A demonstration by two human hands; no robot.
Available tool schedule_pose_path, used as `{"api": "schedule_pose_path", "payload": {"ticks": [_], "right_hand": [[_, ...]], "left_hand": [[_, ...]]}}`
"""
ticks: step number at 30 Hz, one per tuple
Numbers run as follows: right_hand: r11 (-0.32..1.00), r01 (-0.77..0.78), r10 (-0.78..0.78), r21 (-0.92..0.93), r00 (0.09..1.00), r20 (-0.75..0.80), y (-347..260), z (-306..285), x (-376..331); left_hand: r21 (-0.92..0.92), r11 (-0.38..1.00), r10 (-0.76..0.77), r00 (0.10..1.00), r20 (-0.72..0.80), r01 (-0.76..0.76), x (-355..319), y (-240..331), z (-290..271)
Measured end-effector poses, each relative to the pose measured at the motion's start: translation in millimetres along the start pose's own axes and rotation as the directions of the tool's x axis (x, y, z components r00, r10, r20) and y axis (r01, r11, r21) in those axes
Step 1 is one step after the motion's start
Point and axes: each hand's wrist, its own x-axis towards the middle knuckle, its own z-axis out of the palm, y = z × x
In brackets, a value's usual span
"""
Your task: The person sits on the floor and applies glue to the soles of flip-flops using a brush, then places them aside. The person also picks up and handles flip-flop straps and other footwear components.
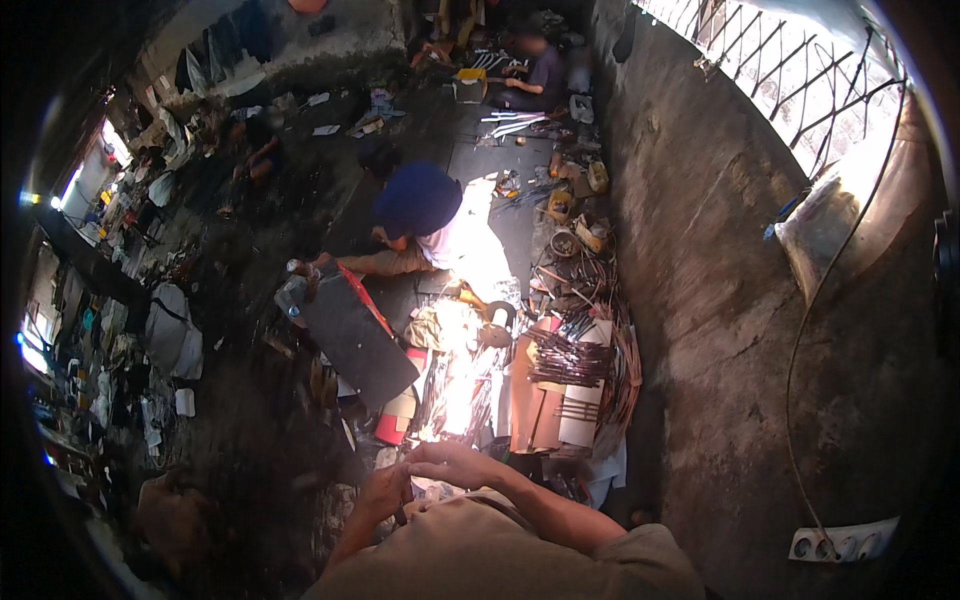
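Bare left hand [382, 490] and bare right hand [446, 463] are being held together, any grip being obscured; steadiness is seemingly being required.

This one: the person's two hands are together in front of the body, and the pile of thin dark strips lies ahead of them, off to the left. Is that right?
Not the side: in the head view, the left hand and right hand are together in front of the body, but the pile of thin dark strips lies ahead of them, off to the right.
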Motion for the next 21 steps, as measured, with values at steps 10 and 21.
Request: {"api": "schedule_pose_path", "payload": {"ticks": [10,21], "right_hand": [[0.970,-0.092,0.093,0.224,0.996,0.007,-11,12,5],[0.979,-0.135,0.161,0.153,0.972,-0.169,5,27,-5]], "left_hand": [[-0.444,0.886,-0.143,0.990,0.015,0.135,-23,1,0],[-0.206,0.964,-0.152,0.984,0.088,0.168,-13,32,-8]]}}
